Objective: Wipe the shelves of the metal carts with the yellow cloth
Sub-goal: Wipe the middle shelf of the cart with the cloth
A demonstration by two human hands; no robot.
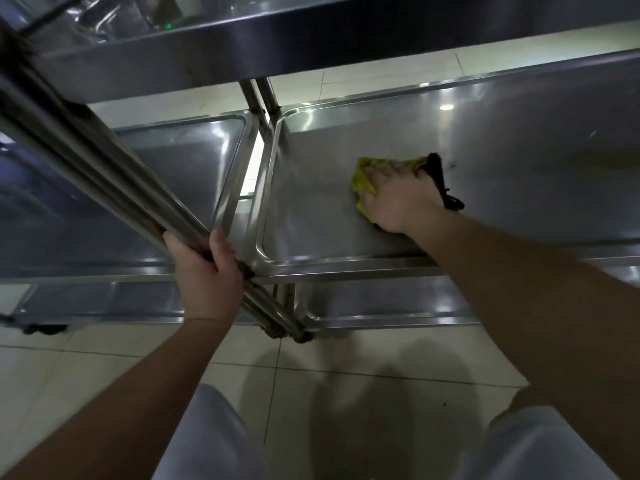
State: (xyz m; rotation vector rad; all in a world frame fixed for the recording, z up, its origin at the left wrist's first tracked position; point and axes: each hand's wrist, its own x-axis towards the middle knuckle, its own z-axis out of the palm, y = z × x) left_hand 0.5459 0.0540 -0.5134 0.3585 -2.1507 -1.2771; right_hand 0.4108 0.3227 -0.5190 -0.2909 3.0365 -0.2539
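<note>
no legible text, labels, brands or numbers on any surface. only mark noted: a small green light (pixel 169 26) at far left, upper shelf (pixel 311 32); no characters readable.

R hand (pixel 398 194) on yellow cloth (pixel 362 183)

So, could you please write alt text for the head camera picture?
A person's right hand presses a yellow cloth flat on the middle shelf of a metal cart, while the left hand grips a cart post. A second cart stands alongside to the left.
</note>
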